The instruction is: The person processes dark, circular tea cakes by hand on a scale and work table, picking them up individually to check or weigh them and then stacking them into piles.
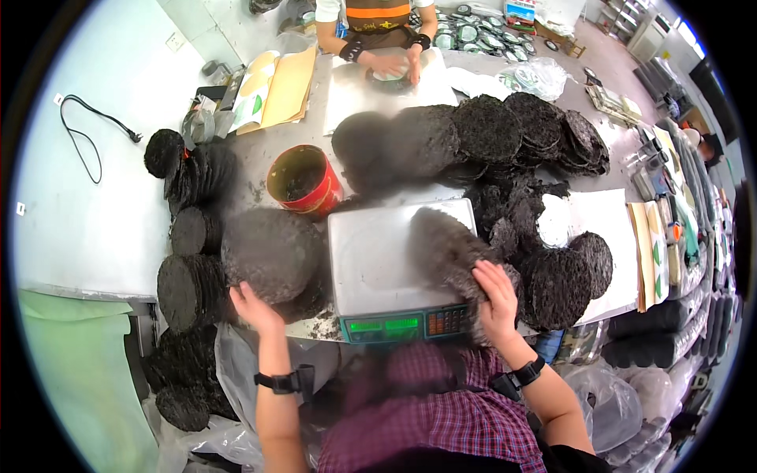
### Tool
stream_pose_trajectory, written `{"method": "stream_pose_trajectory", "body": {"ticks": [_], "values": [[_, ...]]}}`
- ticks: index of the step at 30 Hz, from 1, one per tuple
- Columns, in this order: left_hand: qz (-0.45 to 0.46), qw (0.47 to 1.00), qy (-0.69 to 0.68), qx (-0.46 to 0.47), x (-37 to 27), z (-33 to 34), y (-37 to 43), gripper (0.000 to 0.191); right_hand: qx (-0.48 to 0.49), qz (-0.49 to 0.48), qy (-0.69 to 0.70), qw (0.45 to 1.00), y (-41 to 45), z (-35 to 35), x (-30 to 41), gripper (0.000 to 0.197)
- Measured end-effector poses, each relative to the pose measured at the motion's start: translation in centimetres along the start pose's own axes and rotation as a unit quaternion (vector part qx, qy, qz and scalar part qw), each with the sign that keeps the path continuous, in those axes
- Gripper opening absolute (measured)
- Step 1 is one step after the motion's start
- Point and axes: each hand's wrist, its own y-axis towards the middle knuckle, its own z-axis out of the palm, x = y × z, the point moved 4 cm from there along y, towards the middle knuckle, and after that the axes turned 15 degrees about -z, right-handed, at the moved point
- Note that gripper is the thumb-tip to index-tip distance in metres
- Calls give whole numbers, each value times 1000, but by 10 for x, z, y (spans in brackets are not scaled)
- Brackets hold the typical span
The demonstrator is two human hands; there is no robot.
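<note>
Before me stands a digital weighing scale with a bare metal pan (378, 260) and lit green displays. My left hand (254, 307) is at the lower edge of a round dark fibrous sheet (269, 254), lying on a pile left of the scale; its fingers are apart, and whether it grips the sheet is unclear. My right hand (497, 298) holds a dark fibrous piece (446, 251), tilted over the pan's right side and blurred. Behind the scale is a red tin (316, 189) with dark bits inside. Loose dark clumps (508, 207) lie right of the pan.
Stacks of dark round sheets stand along the left edge (183, 290), behind the scale (485, 130) and at the right (556, 287). A person (378, 29) across the table has both hands on a round item. Plastic bags (603, 402) lie below the table's right edge.
</note>
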Motion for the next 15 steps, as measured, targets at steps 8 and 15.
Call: {"method": "stream_pose_trajectory", "body": {"ticks": [8,15], "values": [[104,912,364,-160,44,-37,12,75,107,-48,26,993,5,90,-18,47],[452,628,567,283,11,129,-157,65,270,-105,193,937,40,122,11,53]]}}
